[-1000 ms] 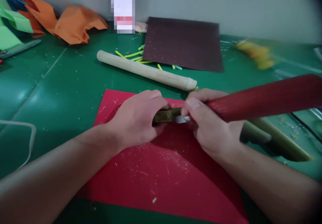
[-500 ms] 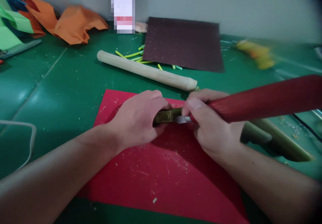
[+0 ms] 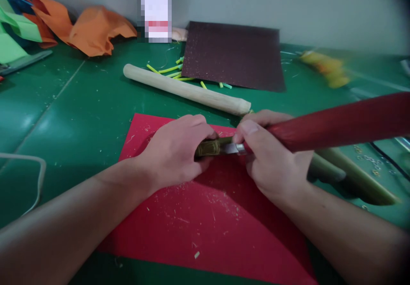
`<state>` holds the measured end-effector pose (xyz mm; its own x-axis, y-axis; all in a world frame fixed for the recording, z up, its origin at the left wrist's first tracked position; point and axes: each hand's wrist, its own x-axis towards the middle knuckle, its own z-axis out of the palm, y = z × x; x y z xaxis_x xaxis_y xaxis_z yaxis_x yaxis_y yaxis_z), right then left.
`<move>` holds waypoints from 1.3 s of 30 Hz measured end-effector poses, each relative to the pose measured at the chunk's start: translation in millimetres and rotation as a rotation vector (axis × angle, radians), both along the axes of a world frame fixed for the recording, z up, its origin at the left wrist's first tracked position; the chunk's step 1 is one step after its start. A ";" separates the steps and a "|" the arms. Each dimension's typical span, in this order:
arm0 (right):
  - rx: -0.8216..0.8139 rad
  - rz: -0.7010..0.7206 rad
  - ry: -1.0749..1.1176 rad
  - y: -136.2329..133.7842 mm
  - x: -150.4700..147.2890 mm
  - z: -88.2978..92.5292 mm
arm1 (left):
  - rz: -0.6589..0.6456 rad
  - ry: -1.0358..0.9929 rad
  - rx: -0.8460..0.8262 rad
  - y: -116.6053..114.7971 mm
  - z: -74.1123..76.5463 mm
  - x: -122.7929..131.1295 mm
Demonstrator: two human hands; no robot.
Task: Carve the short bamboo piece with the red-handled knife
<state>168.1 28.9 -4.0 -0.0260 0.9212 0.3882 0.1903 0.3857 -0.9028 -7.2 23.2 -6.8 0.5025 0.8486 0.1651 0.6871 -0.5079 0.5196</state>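
Over the red sheet (image 3: 192, 216), my left hand (image 3: 179, 148) is wrapped round a dark green-brown bamboo piece (image 3: 209, 148), whose left part is hidden under the fingers. My right hand (image 3: 269, 157) grips a carving knife with a thick red handle (image 3: 336, 124) that runs off to the right edge. Its short metal blade (image 3: 232, 148) lies against the bamboo's right part. The tip's exact contact is hard to make out. Pale shavings are scattered over the sheet below both hands.
Behind the hands lies a pale peeled bamboo stick (image 3: 185, 89). Further back are a dark brown sheet (image 3: 233, 56), yellow-green tube pieces (image 3: 169, 69) and crumpled orange paper (image 3: 96, 30). Cut green bamboo (image 3: 361, 178) lies at right, a white cord (image 3: 41, 178) at left.
My right hand has tilted slightly, and the knife's red handle sits a little higher. More of the metal by the blade shows. My left hand has hardly moved.
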 end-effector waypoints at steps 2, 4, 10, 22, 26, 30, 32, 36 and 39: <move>0.033 0.087 -0.098 1.1 2.9 3.1 | 0.002 -0.001 0.011 0.4 0.2 1.1; 0.075 0.173 -0.168 2.2 5.5 6.4 | 0.001 0.005 0.021 0.6 0.9 2.5; 0.124 0.089 -0.082 -0.3 0.9 2.5 | 0.018 0.008 0.016 -1.0 1.2 1.3; 0.087 0.126 -0.090 0.4 4.2 2.8 | 0.015 0.003 0.033 -0.1 0.7 3.0; 0.036 0.001 0.006 -0.7 -1.5 1.7 | 0.008 -0.019 0.013 -0.2 -0.2 1.6; -0.007 -0.002 -0.008 -0.1 -1.9 2.6 | -0.001 -0.026 0.007 -1.3 -0.7 0.7; 0.001 0.028 -0.053 0.2 0.5 3.2 | -0.004 -0.019 0.008 -1.6 -0.8 1.1; 0.032 0.089 -0.086 -0.2 3.4 3.1 | 0.005 -0.008 0.037 -1.5 -0.3 2.0; 0.056 0.064 -0.039 -0.7 0.9 2.4 | 0.010 -0.011 0.026 -1.2 0.2 1.5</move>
<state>168.9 28.2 -1.6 -0.0998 0.8942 0.4364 0.1985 0.4476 -0.8719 -5.7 22.1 -6.6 0.4920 0.8491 0.1923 0.6865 -0.5142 0.5141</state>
